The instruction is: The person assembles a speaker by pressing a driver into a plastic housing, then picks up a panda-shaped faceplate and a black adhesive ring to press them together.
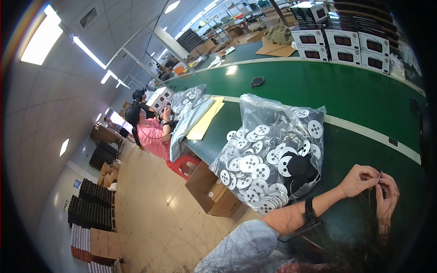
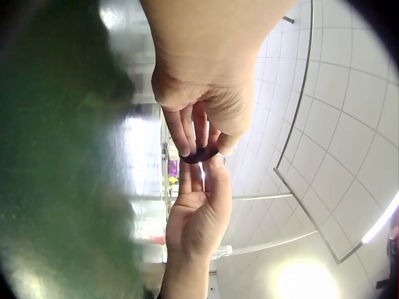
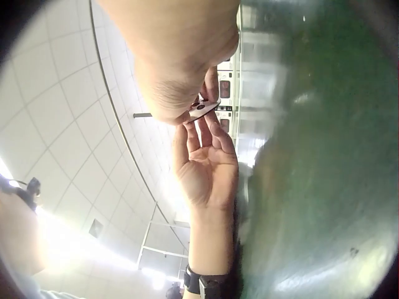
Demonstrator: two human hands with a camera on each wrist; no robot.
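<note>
Between both hands is a thin round disc (image 3: 202,111), white with holes on one face in the right wrist view. Its other face looks dark in the left wrist view. My left hand (image 1: 359,181) pinches one edge with thumb and fingers; my right hand (image 1: 388,193) pinches the opposite edge. In the head view the disc is nearly edge-on above the green table (image 1: 350,150). To the left of the hands lies a clear plastic bag (image 1: 255,107) full of white discs (image 1: 261,171) with holes, along with black pieces (image 1: 300,168).
Past the bag runs a green conveyor belt (image 1: 205,84) with a pale edge, bearing a small black round part (image 1: 257,82). Boxed radios (image 1: 343,40) are stacked beyond it. A cardboard box (image 1: 211,186) stands beside the table, and a person in pink (image 1: 152,136) sits further along.
</note>
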